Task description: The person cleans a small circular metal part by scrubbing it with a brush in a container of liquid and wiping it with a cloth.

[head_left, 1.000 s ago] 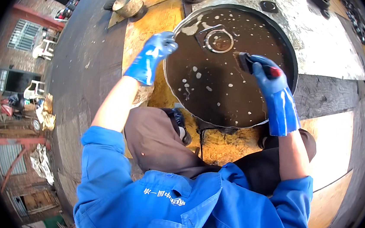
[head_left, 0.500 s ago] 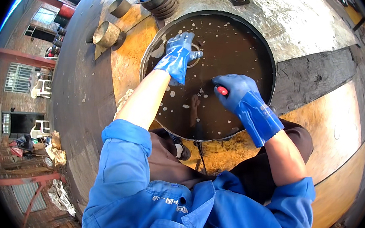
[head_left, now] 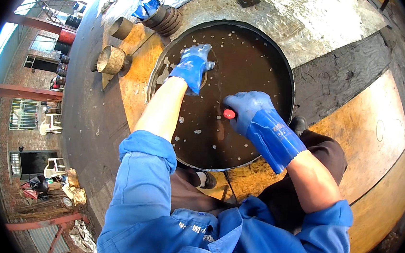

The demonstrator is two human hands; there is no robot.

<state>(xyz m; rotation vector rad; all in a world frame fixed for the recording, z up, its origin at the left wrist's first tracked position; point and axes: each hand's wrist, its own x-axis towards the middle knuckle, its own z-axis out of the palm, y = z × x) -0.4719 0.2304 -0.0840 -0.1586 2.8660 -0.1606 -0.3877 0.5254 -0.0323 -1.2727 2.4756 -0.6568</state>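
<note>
Both my hands wear blue rubber gloves and work over a wide round basin (head_left: 293,93) of dark brown liquid with pale foam flecks. My left hand (head_left: 194,62) reaches to the basin's left part. Its thumb and fingers are around a ring-shaped rim (head_left: 204,82) at the liquid's surface, and most of that object is hidden under the glove and the liquid. Nearer the middle, my right hand (head_left: 248,109) is closed in a fist around a tool with a red handle end (head_left: 229,114). The tool's other end is hidden from sight.
Beyond the basin's left rim stand a stack of round metal rings (head_left: 167,23) with a blue bag in it, an open metal cylinder (head_left: 121,28) and a rusty short cylinder (head_left: 111,60). A small dark square plate (head_left: 248,0) lies at the back. My shoe (head_left: 209,180) is by the basin's near edge.
The whole view has shifted, so the basin sits lower and further left. My right hand has moved slightly left with the red-handled tool. My left hand stays at the ring-shaped rim.
</note>
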